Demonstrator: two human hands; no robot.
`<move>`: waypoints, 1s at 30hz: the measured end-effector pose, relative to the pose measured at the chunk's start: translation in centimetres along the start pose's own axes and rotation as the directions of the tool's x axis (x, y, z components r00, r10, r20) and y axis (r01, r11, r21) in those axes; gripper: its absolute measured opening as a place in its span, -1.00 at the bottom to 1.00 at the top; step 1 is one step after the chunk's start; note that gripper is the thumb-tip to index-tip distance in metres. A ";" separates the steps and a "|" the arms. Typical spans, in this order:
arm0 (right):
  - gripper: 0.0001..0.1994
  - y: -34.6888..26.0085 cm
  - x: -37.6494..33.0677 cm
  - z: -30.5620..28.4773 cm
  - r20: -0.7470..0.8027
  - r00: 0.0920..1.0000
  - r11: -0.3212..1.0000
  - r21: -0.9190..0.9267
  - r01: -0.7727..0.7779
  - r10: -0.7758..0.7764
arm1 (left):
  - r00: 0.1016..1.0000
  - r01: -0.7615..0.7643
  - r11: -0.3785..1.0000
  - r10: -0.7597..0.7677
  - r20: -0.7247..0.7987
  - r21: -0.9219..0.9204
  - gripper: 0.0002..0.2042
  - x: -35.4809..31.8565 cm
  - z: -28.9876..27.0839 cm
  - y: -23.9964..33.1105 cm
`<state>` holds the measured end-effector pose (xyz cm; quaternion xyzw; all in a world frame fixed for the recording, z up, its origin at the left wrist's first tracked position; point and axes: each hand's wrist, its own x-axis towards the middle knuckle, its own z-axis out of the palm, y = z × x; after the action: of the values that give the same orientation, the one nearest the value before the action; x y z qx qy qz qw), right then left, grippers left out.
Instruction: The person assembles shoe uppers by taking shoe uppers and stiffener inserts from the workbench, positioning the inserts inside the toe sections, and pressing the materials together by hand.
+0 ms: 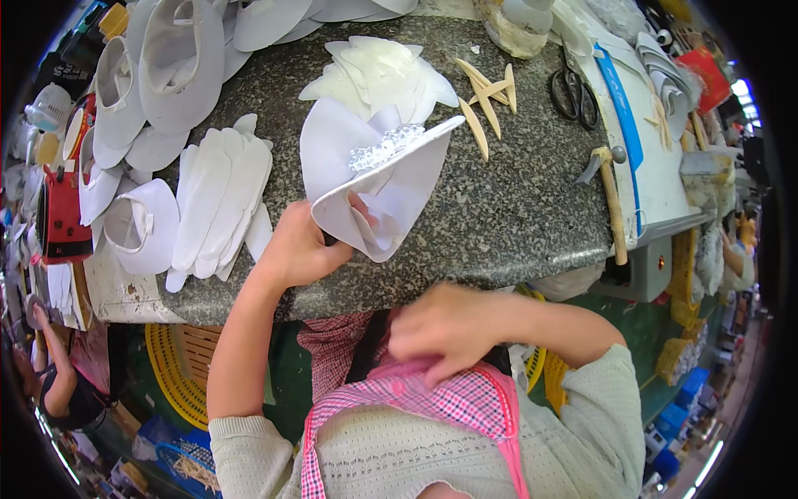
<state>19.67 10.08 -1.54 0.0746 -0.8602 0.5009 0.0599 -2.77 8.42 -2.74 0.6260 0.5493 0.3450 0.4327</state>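
Observation:
My left hand (303, 248) is closed on a white shoe upper (416, 179), its thumb and fingers gripping the lower left edge. The upper is folded and tilted above the stone table, with a cluster of clear beads (385, 148) on it. My right hand (432, 328) is over the pink checked apron (465, 407) at the table's front edge, apart from the upper. It is smeared by motion and its fingers are partly hidden. Behind the upper lies a pile of thin white cut pieces (374, 71).
White insole-shaped pieces (218, 200) and more white uppers (183, 58) lie left on the speckled stone table (515, 200). Pale pointed sticks (486, 96), black scissors (573, 98) and a wooden-handled hammer (613, 204) are to the right. A yellow basket (170, 374) stands below.

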 end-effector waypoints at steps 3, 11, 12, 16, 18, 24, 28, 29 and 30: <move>-0.79 1.7 -1.8 4.7 0.082 0.991 0.892 -0.449 -0.056 0.104 | 0.999 0.007 1.000 -0.007 0.033 0.000 -0.70 0.7 0.3 0.1; -0.76 2.6 2.7 -4.2 -0.820 0.573 0.819 -0.317 -0.478 0.016 | 0.999 0.050 0.996 -0.050 -0.001 -0.070 -0.69 0.0 0.3 0.0; -0.76 3.2 2.5 -4.3 -0.819 0.573 0.818 -0.319 -0.479 0.017 | 0.999 0.040 0.999 -0.040 -0.008 0.003 -0.68 0.1 0.4 0.0; -0.78 4.1 2.4 -4.0 -0.752 0.657 0.683 -0.454 -0.572 0.051 | 0.996 -0.034 0.998 0.030 0.081 0.054 -0.65 0.1 0.0 0.1; -0.78 4.9 2.0 -4.0 -0.785 0.612 0.670 -0.405 -0.622 0.094 | 0.996 -0.036 0.993 0.027 0.081 0.111 -0.65 -0.1 0.1 0.6; -0.74 6.6 0.6 -3.4 -0.761 0.645 0.708 -0.494 -0.505 -0.071 | 0.967 -0.248 0.919 0.254 0.022 0.307 -0.64 -0.4 1.3 0.7; -0.74 6.8 0.4 -3.6 -0.767 0.641 0.705 -0.470 -0.531 -0.029 | 0.964 -0.248 0.901 0.266 -0.001 0.355 -0.64 -0.1 1.8 0.7; -0.75 6.6 0.6 -3.9 -0.749 0.662 0.700 -0.488 -0.521 -0.030 | 0.968 -0.234 0.908 0.250 -0.002 0.347 -0.64 -0.1 1.8 0.8; -0.75 6.5 0.7 -4.1 -0.731 0.681 0.695 -0.506 -0.511 -0.032 | 0.969 -0.234 0.908 0.249 0.002 0.347 -0.64 0.0 1.9 0.8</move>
<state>17.85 16.76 -4.99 -0.2682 -0.8945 0.1449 0.3271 -0.79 8.07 -2.76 0.7477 0.5287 0.3076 0.2585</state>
